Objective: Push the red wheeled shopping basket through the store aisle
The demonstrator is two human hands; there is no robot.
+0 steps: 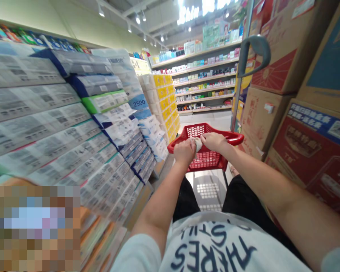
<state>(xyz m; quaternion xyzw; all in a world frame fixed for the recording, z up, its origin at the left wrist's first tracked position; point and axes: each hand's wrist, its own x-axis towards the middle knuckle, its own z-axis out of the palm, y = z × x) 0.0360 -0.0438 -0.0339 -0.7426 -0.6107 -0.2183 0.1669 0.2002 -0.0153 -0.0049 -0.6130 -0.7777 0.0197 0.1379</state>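
The red handle [232, 138] of a shopping cart lies in front of the person. The left hand [184, 151] and right hand [214, 141] have the grip clamped on it, a small pale cloth [197, 144] between them. Tissue packs [59, 113] stand at left, cardboard cartons [260, 121] at right.

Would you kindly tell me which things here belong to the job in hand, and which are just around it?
In use: left hand, right hand, red cart, white wad.

Just around: tissue packs, cardboard cartons, store shelves.
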